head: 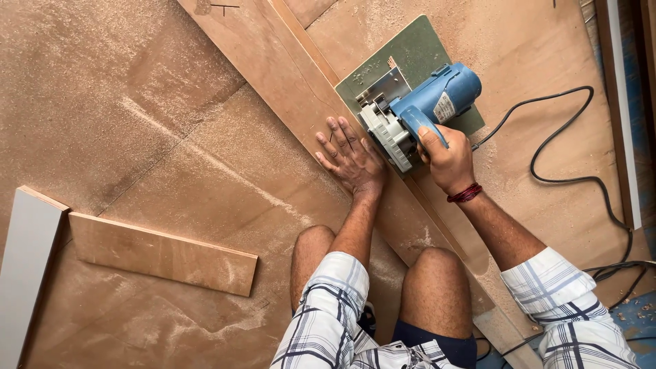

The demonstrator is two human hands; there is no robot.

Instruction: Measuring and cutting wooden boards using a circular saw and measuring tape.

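**Circular saw on plywood strip, both hands engaged**

Wide sawdust-covered plywood floor sheet [137,102] underneath. Long plywood strip [287,75] running diagonally from far left to near right. Short offcut board [164,254] lying near left, well apart. Blue circular saw [417,109] sitting on strip, centre-far. Right hand [447,160] clenched around saw handle. Left hand [352,158] flat, fingers spread, pressing strip just left of saw. Black cord [567,179] trailing right.

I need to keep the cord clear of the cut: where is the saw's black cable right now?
In the head view the black cable leaves the blue circular saw at its right, loops over the plywood sheet and runs to the right edge, beyond the right hand.
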